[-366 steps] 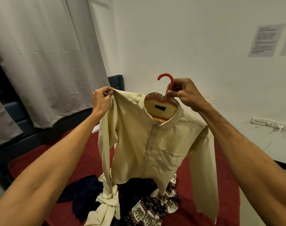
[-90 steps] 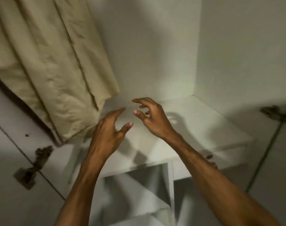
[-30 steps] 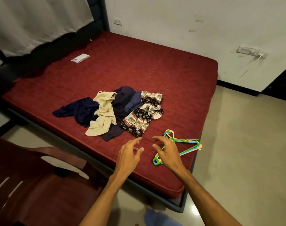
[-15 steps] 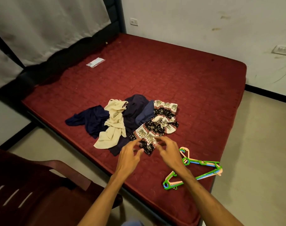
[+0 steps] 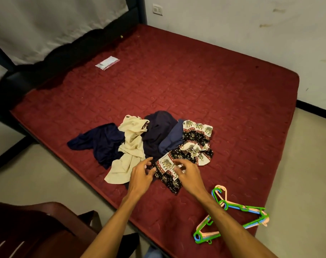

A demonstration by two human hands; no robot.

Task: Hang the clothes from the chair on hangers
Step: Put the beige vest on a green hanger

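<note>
**Hands over the clothes pile on the mattress**

Around the pile: a red mattress (image 5: 195,81) fills most of the view, with a small packet (image 5: 107,62) lying far back on it, well apart from the clothes. A pale curtain (image 5: 46,25) hangs behind the far left edge. A dark chair (image 5: 37,229) stands at the lower left, on the floor (image 5: 298,164) just off the near edge. A bundle of hangers (image 5: 251,209) (green, blue and pink, stacked together) lies by the near right corner, beside the right forearm.

Nothing lies between the hands and the pile. The mattress is bare to the right of the clothes and behind them, and the near edge runs slantwise under both forearms.

The clothes sit in a crumpled heap near that edge: navy cloth (image 5: 102,142) on the left, a cream piece (image 5: 130,146) across it, and an elephant print (image 5: 193,144) on the right.

The left hand (image 5: 141,177) hovers at the heap's near side, fingers spread and holding nothing. The right hand (image 5: 188,174) is over the print's near corner, fingers apart and loosely bent; whether the tips touch the cloth I cannot tell.
</note>
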